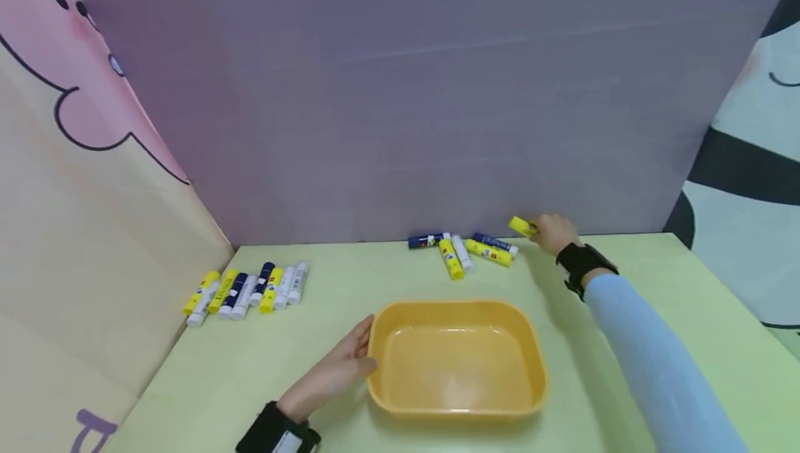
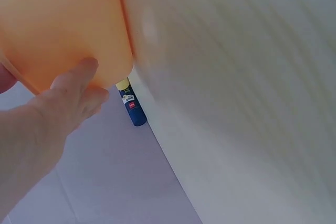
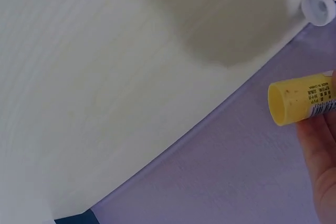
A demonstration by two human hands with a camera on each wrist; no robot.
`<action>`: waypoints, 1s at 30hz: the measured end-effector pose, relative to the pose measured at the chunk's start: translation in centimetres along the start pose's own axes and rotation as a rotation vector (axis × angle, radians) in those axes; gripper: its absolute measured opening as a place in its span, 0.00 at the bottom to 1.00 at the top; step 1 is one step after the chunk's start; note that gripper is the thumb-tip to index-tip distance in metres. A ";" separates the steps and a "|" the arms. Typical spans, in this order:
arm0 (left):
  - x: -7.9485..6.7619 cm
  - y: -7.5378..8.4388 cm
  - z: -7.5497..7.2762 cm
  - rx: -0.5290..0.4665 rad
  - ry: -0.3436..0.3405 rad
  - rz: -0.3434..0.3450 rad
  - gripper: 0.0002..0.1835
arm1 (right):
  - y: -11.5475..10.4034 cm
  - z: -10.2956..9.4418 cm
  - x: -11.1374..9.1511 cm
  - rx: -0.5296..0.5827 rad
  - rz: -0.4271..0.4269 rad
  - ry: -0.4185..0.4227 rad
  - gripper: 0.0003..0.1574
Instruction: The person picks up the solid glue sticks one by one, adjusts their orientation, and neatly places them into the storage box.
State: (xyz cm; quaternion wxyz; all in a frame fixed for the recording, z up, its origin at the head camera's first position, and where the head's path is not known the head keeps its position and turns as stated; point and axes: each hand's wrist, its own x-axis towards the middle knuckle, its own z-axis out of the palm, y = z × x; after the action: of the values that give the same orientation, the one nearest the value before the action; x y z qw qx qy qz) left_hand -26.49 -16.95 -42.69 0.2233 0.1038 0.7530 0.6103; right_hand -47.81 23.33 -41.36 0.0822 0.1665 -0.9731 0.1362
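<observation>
My left hand grips the left rim of a yellow plastic basin, which has nothing in it. In the left wrist view its fingers lie along the outside of the basin wall, with the thumb on the other side. Over the table's back edge, my right hand holds a yellow glue stick above the surface. The right wrist view shows the end of this glue stick and its printed label. Just left of that hand lie a yellow glue stick and a blue one.
Further left in the back group are a blue glue stick, a yellow one and a white one. A row of several yellow, blue and white glue sticks lies at the table's left. A purple-grey wall stands behind.
</observation>
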 end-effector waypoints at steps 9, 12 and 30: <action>-0.1 0.3 0.1 0.013 0.035 -0.024 0.42 | -1.0 -1.1 -0.8 0.095 0.005 0.017 0.06; 0.0 0.3 0.1 0.008 0.037 -0.031 0.41 | -1.5 -1.8 -1.2 0.117 0.010 -0.001 0.07; -0.1 0.3 0.9 0.041 0.110 -0.008 0.40 | -6.4 -4.6 -4.8 0.292 -0.022 -0.110 0.22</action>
State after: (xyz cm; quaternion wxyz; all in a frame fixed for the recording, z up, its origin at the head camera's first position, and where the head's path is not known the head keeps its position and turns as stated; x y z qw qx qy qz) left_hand -26.07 -16.13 -42.51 0.1818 0.0719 0.7770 0.5984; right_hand -40.60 20.34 -36.50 0.0053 0.1944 -0.9441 0.2662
